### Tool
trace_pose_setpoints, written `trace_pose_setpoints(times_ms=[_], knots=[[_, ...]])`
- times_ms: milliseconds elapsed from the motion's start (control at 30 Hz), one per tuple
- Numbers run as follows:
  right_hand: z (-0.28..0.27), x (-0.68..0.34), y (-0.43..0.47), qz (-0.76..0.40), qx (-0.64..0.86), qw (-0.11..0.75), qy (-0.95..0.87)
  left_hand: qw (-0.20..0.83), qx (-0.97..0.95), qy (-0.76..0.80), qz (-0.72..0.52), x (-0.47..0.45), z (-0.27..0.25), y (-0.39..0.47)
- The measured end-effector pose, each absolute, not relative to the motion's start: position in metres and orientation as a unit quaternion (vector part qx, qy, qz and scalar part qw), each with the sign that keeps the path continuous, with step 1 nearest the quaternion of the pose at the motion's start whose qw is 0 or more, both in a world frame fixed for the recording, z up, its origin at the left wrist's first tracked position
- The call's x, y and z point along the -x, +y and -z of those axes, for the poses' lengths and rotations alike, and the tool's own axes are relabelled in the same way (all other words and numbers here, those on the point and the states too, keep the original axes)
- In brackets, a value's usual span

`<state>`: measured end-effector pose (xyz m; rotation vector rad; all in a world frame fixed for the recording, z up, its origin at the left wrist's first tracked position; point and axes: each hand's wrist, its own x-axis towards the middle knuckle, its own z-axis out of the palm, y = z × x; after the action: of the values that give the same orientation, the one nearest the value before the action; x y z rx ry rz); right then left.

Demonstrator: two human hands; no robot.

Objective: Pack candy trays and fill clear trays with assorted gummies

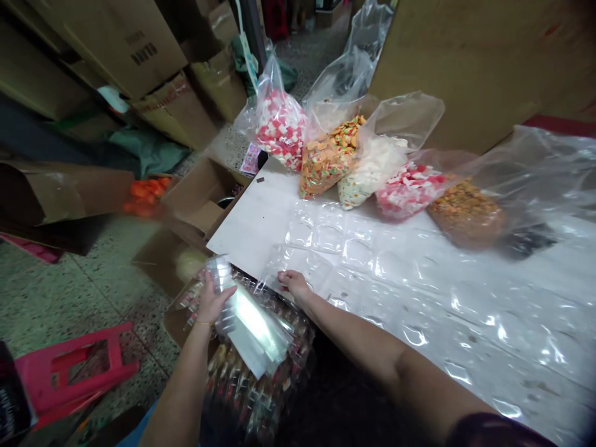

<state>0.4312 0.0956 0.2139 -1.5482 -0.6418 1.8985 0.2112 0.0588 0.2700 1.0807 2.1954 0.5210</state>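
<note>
My left hand [213, 302] is closed round one end of a stack of clear plastic blister trays [256, 326], held slanting over a box of packed goods [246, 388]. At the near left corner of the white table, my right hand [294, 284] pinches the edge of a single clear blister tray [305, 264]. This tray lies flat or nearly so; I cannot tell whether it touches the tabletop. Rows of similar clear trays [358, 254] cover the table [251, 217] beyond and to the right of my right hand.
Along the table's far side stand open plastic bags of pink-and-white pieces [279, 127], orange pieces [330, 155], white pieces [372, 164] and brown pieces [465, 211]. Cardboard boxes [116, 46] are stacked at the far left. A pink stool [79, 366] stands on the floor.
</note>
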Motion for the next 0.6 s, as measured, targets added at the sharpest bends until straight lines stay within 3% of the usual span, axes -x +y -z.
trace_pose_setpoints(times_ms=[200, 333, 467, 600], knots=[[-0.218, -0.464, 0.085, -0.661, 0.639, 0.255, -0.301, 0.208, -0.502, 0.839, -0.023, -0.218, -0.255, 0.113], [-0.237, -0.516, 0.048, -0.605, 0.602, 0.209, -0.477, 0.163, -0.473, 0.865, 0.039, -0.225, -0.24, 0.155], [-0.25, -0.569, 0.006, -0.592, 0.584, 0.16, -0.532, 0.157, -0.466, 0.868, 0.066, -0.235, -0.227, 0.188], [-0.253, -0.614, -0.028, -0.591, 0.632, 0.132, -0.483, 0.11, -0.528, 0.842, -0.006, -0.269, -0.222, 0.173]])
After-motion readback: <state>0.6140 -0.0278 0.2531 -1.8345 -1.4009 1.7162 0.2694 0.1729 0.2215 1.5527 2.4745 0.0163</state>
